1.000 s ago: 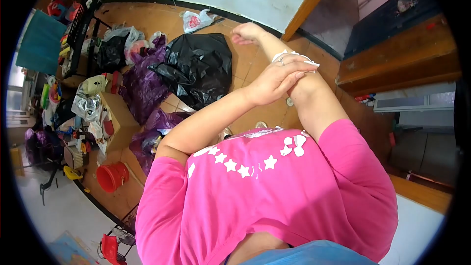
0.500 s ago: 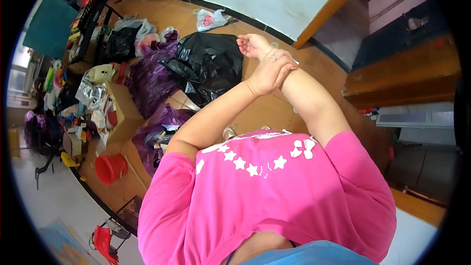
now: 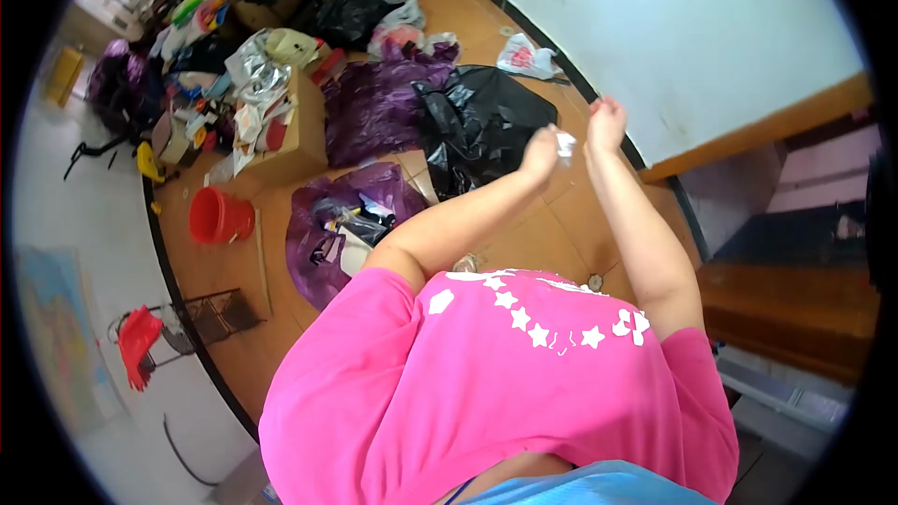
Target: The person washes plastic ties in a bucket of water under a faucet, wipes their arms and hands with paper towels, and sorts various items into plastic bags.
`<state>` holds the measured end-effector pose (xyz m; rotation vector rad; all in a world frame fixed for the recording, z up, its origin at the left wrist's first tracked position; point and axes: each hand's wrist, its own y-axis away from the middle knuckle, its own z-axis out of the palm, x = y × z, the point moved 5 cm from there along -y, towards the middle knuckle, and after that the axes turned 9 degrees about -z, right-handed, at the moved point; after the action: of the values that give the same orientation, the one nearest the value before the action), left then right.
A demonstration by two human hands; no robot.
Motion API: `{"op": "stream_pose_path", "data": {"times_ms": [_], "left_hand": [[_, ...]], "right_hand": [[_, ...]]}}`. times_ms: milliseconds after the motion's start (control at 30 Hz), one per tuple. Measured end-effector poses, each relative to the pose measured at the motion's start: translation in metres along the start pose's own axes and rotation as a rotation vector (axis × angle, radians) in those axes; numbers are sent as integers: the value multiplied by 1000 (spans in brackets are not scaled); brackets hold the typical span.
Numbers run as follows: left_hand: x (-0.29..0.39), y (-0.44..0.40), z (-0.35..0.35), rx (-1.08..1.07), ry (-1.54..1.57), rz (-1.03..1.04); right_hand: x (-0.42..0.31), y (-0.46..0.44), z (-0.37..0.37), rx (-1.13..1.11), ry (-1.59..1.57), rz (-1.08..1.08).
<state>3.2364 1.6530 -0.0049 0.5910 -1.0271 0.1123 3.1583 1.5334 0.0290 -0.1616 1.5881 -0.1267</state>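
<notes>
My left hand (image 3: 540, 155) is closed on a small crumpled white tissue (image 3: 566, 144), which sticks out on its right side. Just to the right, my right hand (image 3: 607, 125) is raised with its fingers loosely bent and nothing visible in them. The two hands are apart, level with each other. Behind my left hand a large black plastic bag (image 3: 491, 122) lies spread on the tiled floor. A white plastic bag with red print (image 3: 527, 57) lies beyond it, near the wall.
Purple bags (image 3: 369, 117) lie on the left, one open with mixed items. Next to them stand a stuffed cardboard box (image 3: 304, 131) and a red bucket (image 3: 221, 216). A wire rack (image 3: 220, 315) is by the left wall. A wooden door frame (image 3: 758, 126) is on the right.
My left hand has let go of my right forearm, and the hands have separated. The white tissue now shows in my left hand. The view has swung, so the room sits differently.
</notes>
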Motion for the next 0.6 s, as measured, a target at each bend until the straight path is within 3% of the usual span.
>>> {"op": "stream_pose_path", "data": {"times_ms": [33, 67, 100, 133, 167, 233, 300, 367, 467, 500, 567, 600], "left_hand": [[-8, 16, 17, -147, 419, -292], [5, 37, 31, -272, 563, -405], [21, 56, 43, -399, 708, -511], [32, 64, 44, -432, 746, -528], [42, 70, 42, -464, 786, -546], [55, 69, 27, -428, 877, -579], [65, 65, 20, -521, 1074, -500], [74, 63, 2, -428, 1001, -495], [80, 32, -34, -247, 1146, -450], [82, 12, -53, -317, 1269, -339], [95, -9, -96, -110, 1119, -123], [108, -6, -104, -67, 1073, -60]], "right_hand": [[-44, 6, 13, 100, -49, -212], [-70, 11, 26, 72, -59, -213], [-110, 21, 40, -27, 78, -525], [-141, 39, 57, -127, 205, -839], [-151, 48, 68, -160, 185, -840], [-174, 75, 91, -328, 262, -1122], [-180, 88, 103, -459, 244, -1183], [-177, 90, 109, -499, 188, -1158], [-163, 95, 104, -647, 229, -1234], [-143, 91, 101, -758, 274, -1159], [-105, 84, 89, -869, 344, -1074], [-87, 77, 83, -938, 288, -922]]}}
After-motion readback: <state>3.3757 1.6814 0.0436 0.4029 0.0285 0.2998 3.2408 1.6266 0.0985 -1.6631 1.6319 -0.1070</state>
